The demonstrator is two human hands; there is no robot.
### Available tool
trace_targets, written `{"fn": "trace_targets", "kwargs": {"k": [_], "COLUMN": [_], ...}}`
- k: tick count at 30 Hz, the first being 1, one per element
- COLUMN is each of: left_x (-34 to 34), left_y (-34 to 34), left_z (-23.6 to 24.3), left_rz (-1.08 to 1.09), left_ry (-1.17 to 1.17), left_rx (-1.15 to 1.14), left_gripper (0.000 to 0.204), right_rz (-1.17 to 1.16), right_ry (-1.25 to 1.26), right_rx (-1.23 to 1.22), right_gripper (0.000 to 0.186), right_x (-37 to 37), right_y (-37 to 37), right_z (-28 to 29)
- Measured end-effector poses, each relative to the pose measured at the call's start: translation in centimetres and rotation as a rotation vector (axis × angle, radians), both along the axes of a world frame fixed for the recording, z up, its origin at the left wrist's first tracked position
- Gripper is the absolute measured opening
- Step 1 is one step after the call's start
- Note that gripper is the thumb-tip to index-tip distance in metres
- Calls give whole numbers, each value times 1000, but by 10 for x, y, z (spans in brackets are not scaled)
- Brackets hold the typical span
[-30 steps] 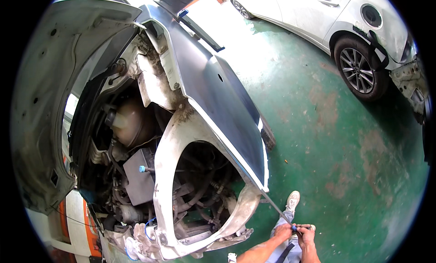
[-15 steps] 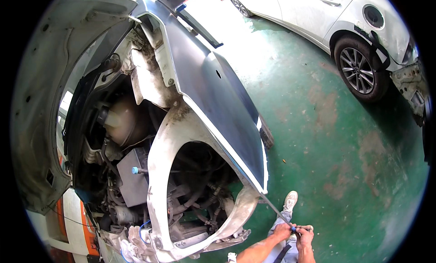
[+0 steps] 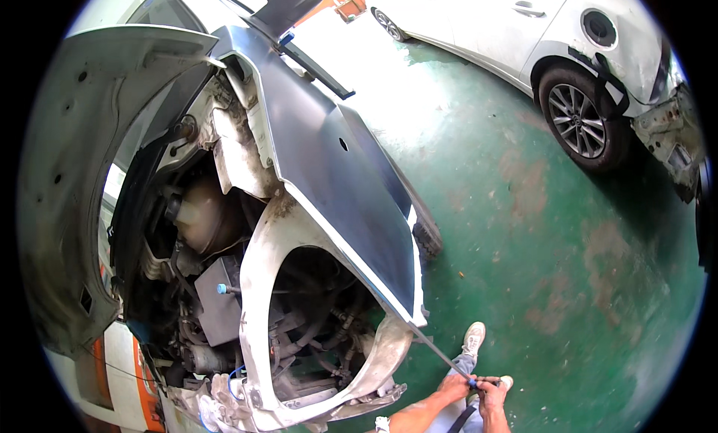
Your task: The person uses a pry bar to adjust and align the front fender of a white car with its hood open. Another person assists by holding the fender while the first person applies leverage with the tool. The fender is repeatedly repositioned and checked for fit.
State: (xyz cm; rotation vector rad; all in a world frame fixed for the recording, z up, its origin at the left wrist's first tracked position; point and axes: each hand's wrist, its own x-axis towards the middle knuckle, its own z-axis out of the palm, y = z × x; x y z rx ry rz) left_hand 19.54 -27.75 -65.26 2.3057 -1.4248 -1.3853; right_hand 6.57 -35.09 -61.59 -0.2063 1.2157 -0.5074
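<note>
My left hand [image 3: 454, 389] and my right hand [image 3: 491, 394] are close together at the lower right, both closed round a long tool. This tool is a thin grey metal rod [image 3: 440, 351] with a blue part where my hands meet; its exact kind is unclear. The rod slants up and left from my hands. Its far end reaches the lower front corner of a dark grey fender [image 3: 336, 164] with a whitish edge; whether the tip goes behind the edge or only touches it, I cannot tell.
Left of the fender lies an open engine bay with a white headlight-opening panel [image 3: 258, 313], a coolant tank [image 3: 209, 215] and a raised hood [image 3: 67, 171]. A tyre [image 3: 426, 235] shows beyond the fender. A white car [image 3: 479, 22] stands across the green floor [image 3: 516, 246].
The view has shifted, so the fender, my hands and the rod appear slightly farther left. Both hands still grip the tool, and its tip stays at the fender's corner.
</note>
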Motion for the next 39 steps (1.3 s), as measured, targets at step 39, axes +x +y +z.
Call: {"fn": "trace_targets", "kwargs": {"k": [39], "left_x": [71], "left_y": [-158], "left_z": [407], "left_rz": [-246], "left_ry": [-868], "left_rx": [-522], "left_gripper": [71], "right_rz": [552], "right_ry": [627], "right_rx": [-756], "right_gripper": [39], "right_x": [-223], "right_y": [-99], "right_z": [135]}}
